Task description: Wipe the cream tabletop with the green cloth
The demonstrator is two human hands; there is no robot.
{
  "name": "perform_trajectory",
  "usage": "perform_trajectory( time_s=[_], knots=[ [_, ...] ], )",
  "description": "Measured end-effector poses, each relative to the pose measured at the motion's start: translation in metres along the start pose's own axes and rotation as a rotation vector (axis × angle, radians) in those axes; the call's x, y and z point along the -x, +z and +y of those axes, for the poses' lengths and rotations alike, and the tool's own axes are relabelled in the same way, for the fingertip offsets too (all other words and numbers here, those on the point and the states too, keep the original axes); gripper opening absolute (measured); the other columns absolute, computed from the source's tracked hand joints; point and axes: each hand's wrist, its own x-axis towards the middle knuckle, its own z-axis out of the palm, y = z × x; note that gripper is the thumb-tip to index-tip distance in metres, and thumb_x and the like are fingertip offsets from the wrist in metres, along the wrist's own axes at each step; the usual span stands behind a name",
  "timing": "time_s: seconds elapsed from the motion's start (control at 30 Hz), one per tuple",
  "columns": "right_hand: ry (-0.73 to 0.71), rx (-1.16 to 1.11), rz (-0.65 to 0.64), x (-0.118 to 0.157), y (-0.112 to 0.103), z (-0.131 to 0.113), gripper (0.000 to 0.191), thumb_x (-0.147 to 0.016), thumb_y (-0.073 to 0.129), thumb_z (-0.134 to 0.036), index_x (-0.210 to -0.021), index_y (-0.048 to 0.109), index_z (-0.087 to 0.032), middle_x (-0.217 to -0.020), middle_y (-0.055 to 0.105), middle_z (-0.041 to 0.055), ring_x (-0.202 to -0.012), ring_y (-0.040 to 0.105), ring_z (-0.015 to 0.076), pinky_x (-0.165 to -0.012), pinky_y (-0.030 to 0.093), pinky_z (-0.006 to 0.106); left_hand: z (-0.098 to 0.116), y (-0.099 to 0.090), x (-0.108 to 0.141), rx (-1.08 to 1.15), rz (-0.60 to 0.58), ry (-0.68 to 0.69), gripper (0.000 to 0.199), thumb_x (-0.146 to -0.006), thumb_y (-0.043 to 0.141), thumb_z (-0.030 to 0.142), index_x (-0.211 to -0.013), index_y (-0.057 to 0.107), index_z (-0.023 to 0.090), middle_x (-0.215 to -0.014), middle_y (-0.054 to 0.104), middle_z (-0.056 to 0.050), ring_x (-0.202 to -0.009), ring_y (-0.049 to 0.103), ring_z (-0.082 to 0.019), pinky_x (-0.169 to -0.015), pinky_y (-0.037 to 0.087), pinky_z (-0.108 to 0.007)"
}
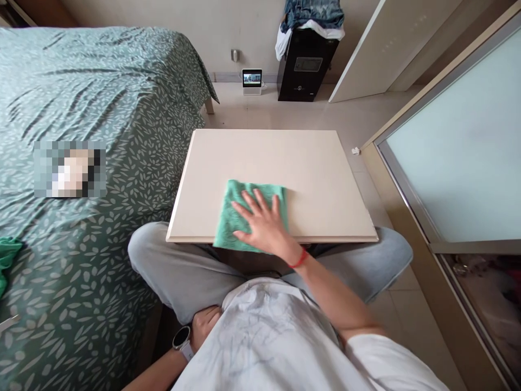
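Note:
A green cloth (232, 228) lies flat over the near edge of a pale tabletop (309, 168), left of its middle, with its lower edge hanging past the rim. My right hand (262, 222) rests on the cloth with its fingers spread, a red band round the wrist. My left hand (204, 325) is at my lap beside the white shirt, below the table's near edge; its fingers are curled in and partly hidden by the shirt, so what they hold, if anything, is hidden. A watch sits on that wrist.
On the left stands a bed (154, 136) with a leafy green cover and a blurred object on it. Beyond the table are a small screen (252, 80) and a black cabinet (305, 68). A sliding-door unit (459, 141) runs along the right.

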Motion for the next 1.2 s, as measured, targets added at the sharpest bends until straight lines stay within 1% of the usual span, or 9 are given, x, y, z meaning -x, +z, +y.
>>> perform_trajectory(
  time_s=[0.23, 0.33, 0.4, 0.57, 0.73, 0.83, 0.93, 1.07, 1.2],
  knots=[
    [0.522, 0.136, 0.101, 0.114, -0.011, 0.162, 0.076, -0.119, 0.049, -0.057, -0.191, 0.051, -0.032, -0.201, 0.039, 0.0171, -0.185, 0.034, 0.0491, -0.139, 0.038, 0.087, 0.003, -0.003, -0.005, 0.017, 0.000, 0.018, 0.037, -0.080, 0.032, 0.034, -0.047, 0.039, 0.018, -0.045, 0.042, 0.003, -0.040, 0.039, -0.007, -0.042, 0.024, -0.019],
    [0.718, 0.100, 0.150, 0.127, -0.018, 0.203, 0.079, -0.119, 0.042, -0.061, -0.192, 0.050, -0.031, -0.201, 0.035, 0.0198, -0.182, 0.039, 0.0514, -0.133, 0.049, 0.084, 0.003, -0.004, -0.007, 0.022, 0.000, 0.023, 0.037, -0.080, 0.031, 0.033, -0.047, 0.039, 0.018, -0.044, 0.041, 0.003, -0.040, 0.038, -0.006, -0.042, 0.024, -0.019],
    [0.795, 0.071, 0.151, 0.117, -0.024, 0.210, 0.082, -0.119, 0.042, -0.063, -0.193, 0.046, -0.028, -0.204, 0.027, 0.0219, -0.184, 0.033, 0.0546, -0.134, 0.046, 0.085, 0.003, -0.004, -0.007, 0.024, 0.001, 0.024, 0.038, -0.080, 0.031, 0.033, -0.047, 0.039, 0.018, -0.044, 0.040, 0.003, -0.040, 0.038, -0.006, -0.042, 0.023, -0.018],
    [0.631, 0.048, 0.088, 0.041, -0.032, 0.156, 0.083, -0.122, 0.046, -0.059, -0.196, 0.041, -0.022, -0.205, 0.022, 0.0221, -0.189, 0.015, 0.0584, -0.143, 0.025, 0.090, 0.003, -0.004, -0.007, 0.018, -0.003, 0.018, 0.038, -0.081, 0.030, 0.033, -0.047, 0.039, 0.018, -0.044, 0.041, 0.003, -0.040, 0.039, -0.006, -0.042, 0.024, -0.018],
    [0.157, -0.009, -0.001, -0.045, -0.014, 0.038, 0.088, -0.118, 0.061, -0.062, -0.195, 0.043, -0.025, -0.206, 0.024, 0.0168, -0.189, 0.014, 0.0586, -0.146, 0.018, 0.091, 0.003, -0.005, -0.008, 0.019, -0.020, 0.012, 0.040, -0.082, 0.028, 0.032, -0.046, 0.039, 0.018, -0.044, 0.041, 0.004, -0.039, 0.038, -0.006, -0.042, 0.024, -0.018],
    [-0.177, -0.022, -0.019, -0.079, 0.004, -0.035, 0.087, -0.117, 0.066, -0.058, -0.194, 0.045, -0.024, -0.204, 0.023, 0.0204, -0.189, 0.016, 0.0578, -0.143, 0.017, 0.094, 0.003, -0.006, -0.008, 0.018, -0.014, 0.004, 0.040, -0.082, 0.027, 0.032, -0.047, 0.040, 0.018, -0.044, 0.041, 0.004, -0.039, 0.039, -0.005, -0.041, 0.025, -0.017],
    [-0.421, -0.008, -0.045, -0.103, 0.016, -0.085, 0.080, -0.118, 0.068, -0.052, -0.192, 0.050, -0.028, -0.205, 0.024, 0.0170, -0.190, 0.016, 0.0527, -0.147, 0.017, 0.088, 0.003, -0.006, -0.007, 0.011, -0.003, -0.004, 0.040, -0.083, 0.027, 0.031, -0.047, 0.039, 0.017, -0.044, 0.040, 0.004, -0.038, 0.039, -0.004, -0.041, 0.024, -0.016],
    [-0.491, -0.018, -0.106, -0.133, 0.012, -0.090, 0.073, -0.120, 0.064, -0.049, -0.190, 0.052, -0.034, -0.205, 0.027, 0.0099, -0.191, 0.014, 0.0483, -0.148, 0.014, 0.086, 0.001, -0.005, -0.004, 0.005, -0.002, -0.012, 0.037, -0.082, 0.030, 0.029, -0.049, 0.041, 0.018, -0.045, 0.041, 0.004, -0.039, 0.038, -0.004, -0.042, 0.025, -0.016],
    [-0.244, -0.049, -0.085, -0.145, -0.008, -0.033, 0.079, -0.122, 0.056, -0.055, -0.196, 0.041, -0.032, -0.206, 0.021, 0.0111, -0.191, 0.014, 0.0491, -0.147, 0.013, 0.089, 0.000, -0.004, -0.002, 0.018, -0.015, -0.009, 0.038, -0.082, 0.029, 0.030, -0.048, 0.040, 0.018, -0.045, 0.040, 0.004, -0.039, 0.038, -0.004, -0.042, 0.025, -0.017]
  ],
)
